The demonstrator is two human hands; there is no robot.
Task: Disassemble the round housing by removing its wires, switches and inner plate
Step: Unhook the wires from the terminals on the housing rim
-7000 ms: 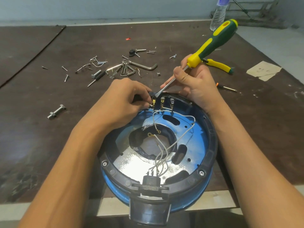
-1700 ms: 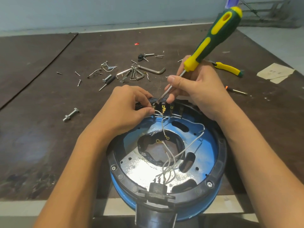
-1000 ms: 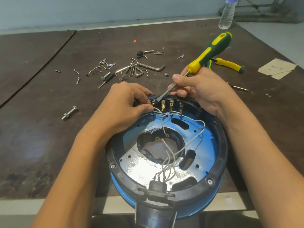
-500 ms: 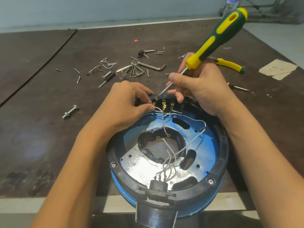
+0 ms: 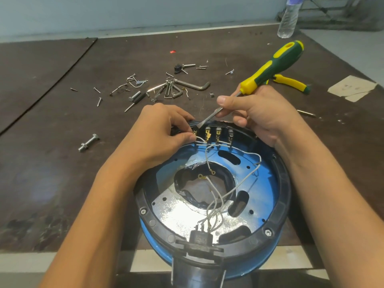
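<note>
The round blue housing with a black plastic rim (image 5: pixel 281 183) sits at 6 o'clock in your view, on the near edge of the dark brown table (image 5: pixel 62 183), open side up. Inside it lies the shiny metal inner plate (image 5: pixel 182 217), silver near you and reflecting blue farther off, with a large central hole and several oval slots. Thin white wires (image 5: pixel 214 213) run from a black switch block (image 5: pixel 200 239) at the housing's 6 o'clock up to a row of brass terminals (image 5: pixel 217 133) at its 12 o'clock – two loose ends with ring lugs hang over the hole.

Your left hand (image 5: pixel 158 134) pinches a white wire at the leftmost terminal between thumb and curled fingers. Your right hand (image 5: pixel 264 113) grips the steel shaft of a yellow-and-green-handled flat screwdriver (image 5: pixel 272 67) – its tip rests at that same terminal, handle angled toward 1 o'clock.

Loose screws and hex keys (image 5: pixel 172 90) lie scattered at 11 o'clock, and a steel bolt (image 5: pixel 88 142) at 9.
</note>
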